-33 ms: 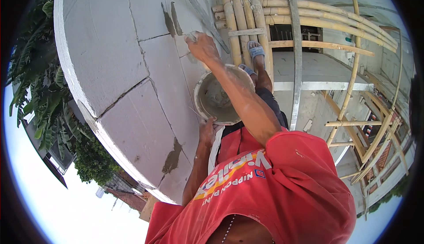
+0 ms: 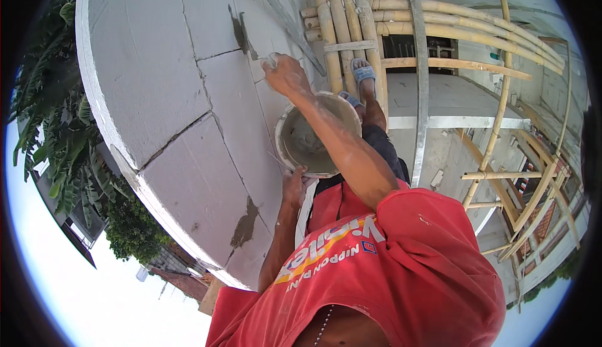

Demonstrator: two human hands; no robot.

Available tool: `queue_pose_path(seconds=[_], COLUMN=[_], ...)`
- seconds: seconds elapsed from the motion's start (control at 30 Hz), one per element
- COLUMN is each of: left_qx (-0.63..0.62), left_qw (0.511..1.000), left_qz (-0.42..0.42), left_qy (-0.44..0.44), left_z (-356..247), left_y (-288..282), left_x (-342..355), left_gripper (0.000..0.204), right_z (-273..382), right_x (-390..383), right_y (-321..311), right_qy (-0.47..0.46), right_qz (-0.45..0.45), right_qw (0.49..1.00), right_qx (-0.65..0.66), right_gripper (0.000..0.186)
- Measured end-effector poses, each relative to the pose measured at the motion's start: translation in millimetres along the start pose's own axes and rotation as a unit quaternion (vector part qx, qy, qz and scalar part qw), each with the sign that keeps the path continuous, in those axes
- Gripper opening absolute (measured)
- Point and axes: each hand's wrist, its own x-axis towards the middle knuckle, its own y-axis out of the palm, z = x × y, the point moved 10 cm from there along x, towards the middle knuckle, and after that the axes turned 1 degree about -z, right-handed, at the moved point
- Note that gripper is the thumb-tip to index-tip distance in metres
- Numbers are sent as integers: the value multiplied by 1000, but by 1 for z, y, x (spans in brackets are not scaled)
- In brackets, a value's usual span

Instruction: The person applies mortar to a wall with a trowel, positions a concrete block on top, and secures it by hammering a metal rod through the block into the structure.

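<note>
My right hand (image 2: 287, 74) reaches across the bucket to the grey block wall (image 2: 238, 102). Its fingers close round the pale handle of a trowel (image 2: 253, 51), whose narrow, mortar-smeared blade lies at the wall beside a dark patch of wet mortar (image 2: 239, 33). Beneath my right forearm is a round bucket (image 2: 281, 149) with grey mortar (image 2: 304, 140) inside; the forearm hides part of its opening. My left hand (image 2: 294, 186) grips the near rim of the bucket. Another mortar patch (image 2: 244, 224) marks the wall nearer to me.
My sandalled feet (image 2: 364, 71) stand on bamboo poles (image 2: 338, 39) of a scaffold. An upright plank (image 2: 419, 83) and more bamboo rails (image 2: 464, 30) are on the right. A long straight bar (image 2: 288, 24) leans along the wall. Leafy plants (image 2: 63, 121) grow beyond the wall's left edge.
My right hand and the trowel have shifted slightly nearer to me along the wall. My left hand and the bucket stay in place.
</note>
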Motion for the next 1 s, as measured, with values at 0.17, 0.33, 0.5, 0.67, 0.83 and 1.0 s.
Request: queue_pose_path(seconds=[0.17,0.33,0.5,0.67,0.83,1.0], left_qx=[7,11,46,143,385,376], left_qw=[1000,1000,998,983,882,863], left_qz=[-6,-1,-16,-10,37,72], left_qy=[-15,3,31,116,267,329], left_z=[6,-21,-38,-44,-88,-94], left_y=[-3,31,39,62,125,117], left_x=[17,22,25,30,-10,-2], left_gripper=[49,50,49,50,52,55], right_z=[10,-3,-85,-128,-129,-114], right_x=[-66,-117,-171,-166,-163,-149], right_y=[19,-44,-136,-154,-98,-98], right_qy=[-24,-213,112,-44,20,-81], right_qz=[-49,-66,230,146,228,210], right_qw=[997,973,966,948,899,952], right_qx=[53,55,41,-279,-374,-210], right_gripper=[37,45,46,38,29,45])
